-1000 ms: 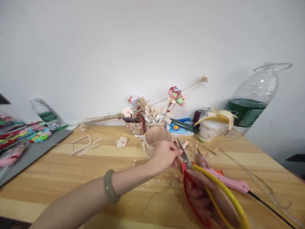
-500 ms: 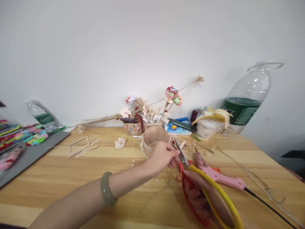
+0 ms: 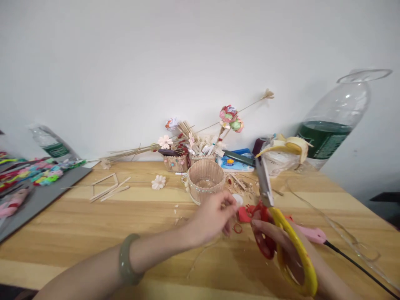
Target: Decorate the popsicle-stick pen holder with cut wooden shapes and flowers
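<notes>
My right hand point(image 3: 275, 234) holds a pair of scissors point(image 3: 265, 183) with one yellow and one red handle. The blades point up and look closed. To their left, my left hand point(image 3: 215, 214) is closed with thumb and fingertips pinched; whatever lies between them is too small to make out. A green bangle point(image 3: 127, 259) circles that wrist. Just beyond the left hand stands a round basket point(image 3: 204, 177) of wooden sticks with a beaded rim. A thin pale strand point(image 3: 200, 260) lies on the table below the left hand.
The pink glue gun point(image 3: 312, 234) is partly hidden behind my right hand. Red scraps point(image 3: 244, 214) and wood chips lie near the basket. Decorated pots with flowers point(image 3: 175, 162), a banana peel point(image 3: 292, 146) and a large bottle point(image 3: 328, 131) stand along the wall. Craft sticks point(image 3: 108, 193) lie left.
The scissors have moved right and up, away from my left hand, and their blades have swung upright and closed. My left hand has dropped slightly, its fingers still pinched.
</notes>
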`<state>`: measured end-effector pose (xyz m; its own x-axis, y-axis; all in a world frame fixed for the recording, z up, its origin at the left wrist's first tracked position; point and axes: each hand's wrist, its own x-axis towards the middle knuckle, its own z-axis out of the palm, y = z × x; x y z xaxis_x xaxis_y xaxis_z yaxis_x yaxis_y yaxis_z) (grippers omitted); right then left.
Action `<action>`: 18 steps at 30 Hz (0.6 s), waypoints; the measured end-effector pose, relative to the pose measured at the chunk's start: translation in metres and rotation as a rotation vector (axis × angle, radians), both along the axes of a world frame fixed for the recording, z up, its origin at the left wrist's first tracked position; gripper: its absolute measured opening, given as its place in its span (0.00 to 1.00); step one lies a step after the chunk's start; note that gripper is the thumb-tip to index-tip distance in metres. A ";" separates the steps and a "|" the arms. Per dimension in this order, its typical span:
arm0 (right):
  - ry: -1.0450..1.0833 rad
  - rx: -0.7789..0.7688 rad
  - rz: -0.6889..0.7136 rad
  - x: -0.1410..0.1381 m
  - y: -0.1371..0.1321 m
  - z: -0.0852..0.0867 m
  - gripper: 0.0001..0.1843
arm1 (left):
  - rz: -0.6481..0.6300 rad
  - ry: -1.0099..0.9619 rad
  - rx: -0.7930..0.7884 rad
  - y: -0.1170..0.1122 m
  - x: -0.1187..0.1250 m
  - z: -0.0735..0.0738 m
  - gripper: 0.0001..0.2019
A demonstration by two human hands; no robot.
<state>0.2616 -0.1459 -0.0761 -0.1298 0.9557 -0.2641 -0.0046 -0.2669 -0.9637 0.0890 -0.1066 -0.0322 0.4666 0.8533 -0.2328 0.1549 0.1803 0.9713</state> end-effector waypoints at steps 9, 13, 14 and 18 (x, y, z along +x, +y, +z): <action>-0.506 0.252 -0.079 -0.008 -0.024 0.027 0.12 | -0.134 0.167 0.178 -0.037 -0.006 0.001 0.04; -0.456 0.266 -0.228 -0.020 -0.020 0.041 0.14 | -0.108 0.121 0.172 -0.032 -0.006 0.000 0.04; -0.442 0.273 -0.264 -0.022 -0.019 0.041 0.15 | -0.074 0.080 0.137 -0.032 -0.005 -0.001 0.05; -0.398 0.329 -0.328 -0.017 -0.013 0.025 0.15 | 0.028 -0.156 -0.003 -0.031 -0.002 0.000 0.07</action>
<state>0.2448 -0.1589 -0.0506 0.2335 0.9688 0.0837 0.3411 -0.0010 -0.9400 0.0870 -0.1377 -0.0318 0.4729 0.8661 -0.1619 -0.0029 0.1853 0.9827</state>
